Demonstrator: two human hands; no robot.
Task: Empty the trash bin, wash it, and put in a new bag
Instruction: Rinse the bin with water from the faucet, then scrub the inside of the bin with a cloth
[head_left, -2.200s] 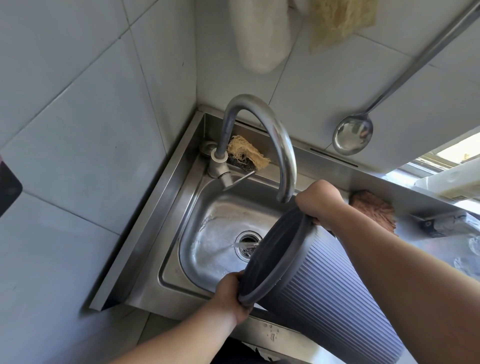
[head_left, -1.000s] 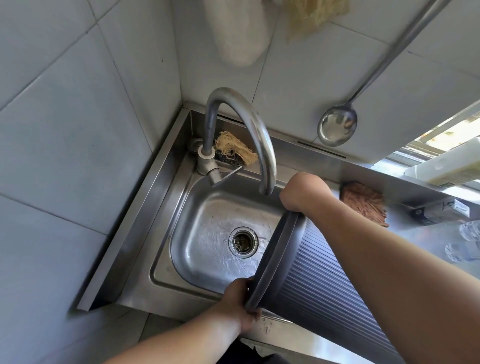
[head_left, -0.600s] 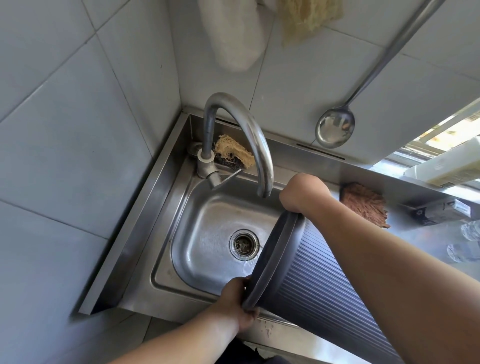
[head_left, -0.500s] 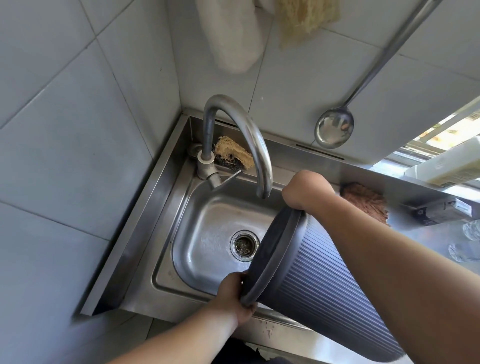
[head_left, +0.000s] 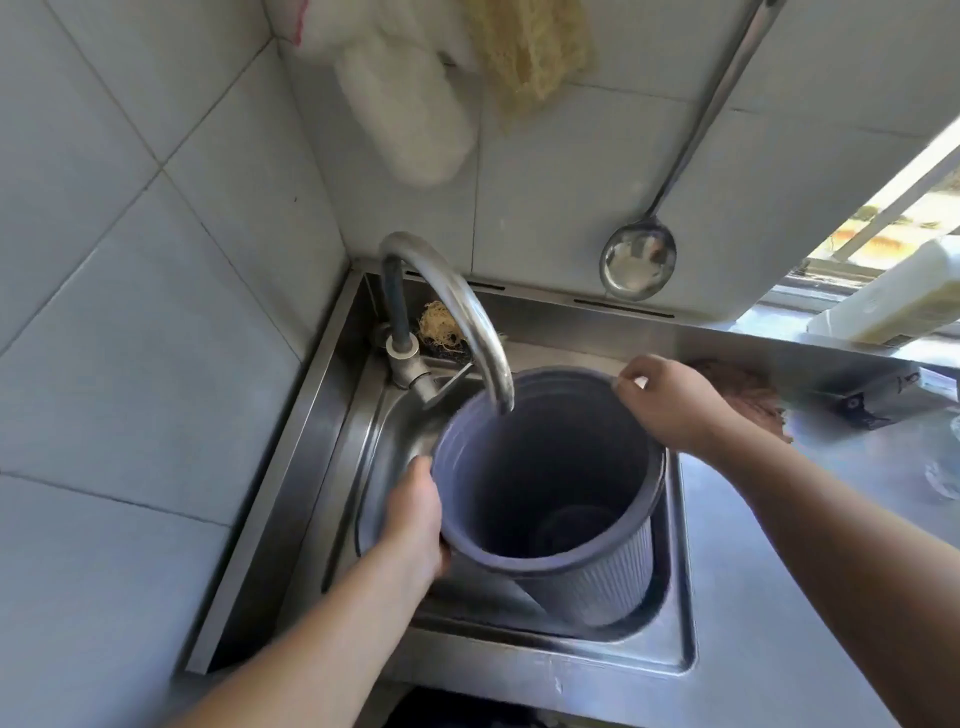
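While bin (head_left: 550, 499) stands upright in sink (head_left: 675, 613), left hand (head_left: 415, 519) grip clamped on rim, right hand (head_left: 670, 400) pinching far rim: keep mouth under tap (head_left: 467, 322).

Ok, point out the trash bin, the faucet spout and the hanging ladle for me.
trash bin (head_left: 618, 577): head view, ribbed outer wall below the rim.
faucet spout (head_left: 467, 306): head view, top of the curved metal neck.
ladle (head_left: 638, 264): head view, middle of the bowl, against the wall tile.

The trash bin (head_left: 550, 499) fills the sink (head_left: 680, 613); the faucet (head_left: 467, 322) spout overhangs its open mouth.
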